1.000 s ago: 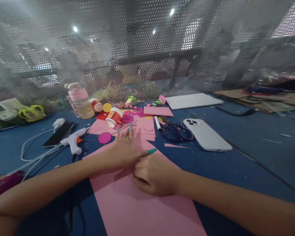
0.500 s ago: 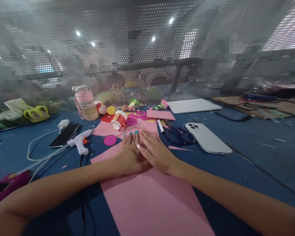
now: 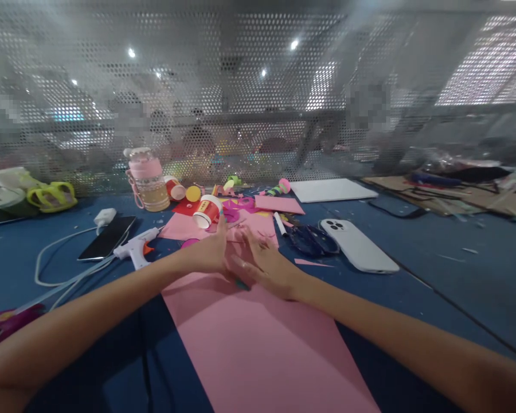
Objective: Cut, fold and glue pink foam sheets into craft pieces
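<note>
A large pink paper sheet [image 3: 279, 350] stretches from the near edge of view up to beneath both hands. My left hand [image 3: 208, 249] is turned on its side at the sheet's far part, fingers pointing away and up, thumb with a teal nail apart from them. My right hand [image 3: 270, 267] slants over the paper with its fingers stretched out. A narrow gap with pink paper in it lies between the two hands. Neither hand grips anything that I can see. A red and white paper cup [image 3: 207, 211] lies tipped just beyond my left fingers.
Left: a hot glue gun [image 3: 134, 248], black phone [image 3: 107, 238] with cable, and a drink bottle [image 3: 148, 180]. Right: blue-handled scissors [image 3: 312, 240], a white marker [image 3: 280, 223], a white phone [image 3: 361, 246] and a white board [image 3: 333, 190]. A perforated metal screen [image 3: 249, 109] stands behind.
My left hand has turned from lying flat to standing on its side, fingers raised. My right hand has shifted slightly and no longer overlaps it. The camera view has moved a little.
</note>
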